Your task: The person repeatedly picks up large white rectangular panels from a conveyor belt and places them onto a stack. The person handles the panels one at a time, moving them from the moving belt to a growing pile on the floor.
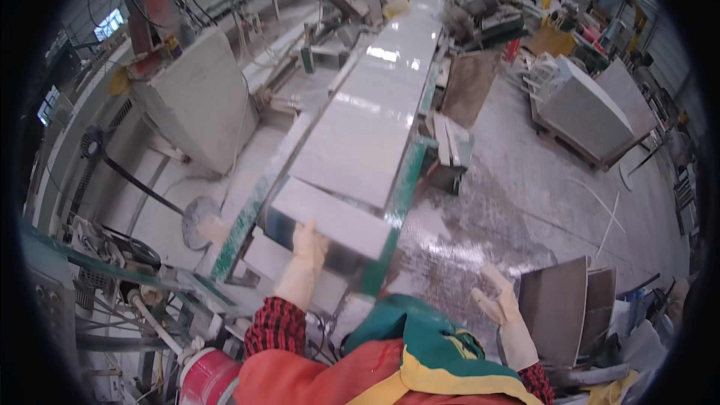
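Observation:
A short, pale stone slab lies across the near end of the line, its front edge towards me. My left hand, in a cream glove, grips that front edge; the fingertips are partly hidden by the glove's own bulk. Just beyond the short piece, a long pale slab runs up the line with a narrow gap between them. My right hand, also gloved, is off to the right over the wet floor. It holds nothing and its fingers are spread.
Green rails flank the line. Dark slabs stand upright close to my right hand. A brown board leans against the line's right side. Left stands a large grey panel; a white block sits far right.

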{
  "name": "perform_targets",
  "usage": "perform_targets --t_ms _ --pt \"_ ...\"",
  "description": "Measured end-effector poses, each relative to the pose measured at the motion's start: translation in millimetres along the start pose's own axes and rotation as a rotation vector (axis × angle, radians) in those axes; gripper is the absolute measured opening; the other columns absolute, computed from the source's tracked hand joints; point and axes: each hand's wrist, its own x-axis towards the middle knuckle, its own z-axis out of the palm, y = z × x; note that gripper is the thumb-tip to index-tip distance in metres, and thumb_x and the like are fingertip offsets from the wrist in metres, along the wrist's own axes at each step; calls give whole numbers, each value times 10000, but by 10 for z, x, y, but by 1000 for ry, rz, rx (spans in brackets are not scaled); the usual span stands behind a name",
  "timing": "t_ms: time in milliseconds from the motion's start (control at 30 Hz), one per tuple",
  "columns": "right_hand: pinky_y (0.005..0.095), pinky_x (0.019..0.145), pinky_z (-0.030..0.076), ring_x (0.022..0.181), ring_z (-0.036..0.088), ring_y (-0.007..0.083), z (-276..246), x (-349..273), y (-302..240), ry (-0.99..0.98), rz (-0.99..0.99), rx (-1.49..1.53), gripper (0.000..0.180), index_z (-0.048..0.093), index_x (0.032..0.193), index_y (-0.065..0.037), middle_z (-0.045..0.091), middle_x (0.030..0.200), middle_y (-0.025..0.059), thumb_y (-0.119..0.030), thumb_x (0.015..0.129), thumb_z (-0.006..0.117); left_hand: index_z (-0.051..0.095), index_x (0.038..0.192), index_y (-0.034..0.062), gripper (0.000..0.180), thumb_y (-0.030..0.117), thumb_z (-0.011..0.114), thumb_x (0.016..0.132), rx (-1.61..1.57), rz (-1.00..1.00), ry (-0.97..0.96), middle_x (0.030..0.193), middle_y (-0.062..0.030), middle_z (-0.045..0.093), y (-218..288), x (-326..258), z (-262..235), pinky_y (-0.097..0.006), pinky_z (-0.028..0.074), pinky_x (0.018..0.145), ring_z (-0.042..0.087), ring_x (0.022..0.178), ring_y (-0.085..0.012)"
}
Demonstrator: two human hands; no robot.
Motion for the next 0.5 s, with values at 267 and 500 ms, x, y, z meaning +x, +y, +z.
perform_targets --t_ms 267,500 --pt "364 1052 395 1246 526 299 21 -765 634 86 417 128 519 594 1257 -9 594 1287 179 -172 781 723 315 1420 139 469 96 447 972 -84 24 86 1346 -172 448 -137 266 -78 -560 486 911 509 1191 -363" --pt "357 1036 411 1224 541 283 118 -924 611 31 514 141 526 571 1303 -42 589 1296 167 -184 815 708 297 1418 149 495 71 466 960 -151 23 168 1377 -173 420 -104 503 -29 -610 469 917 479 1215 -390"
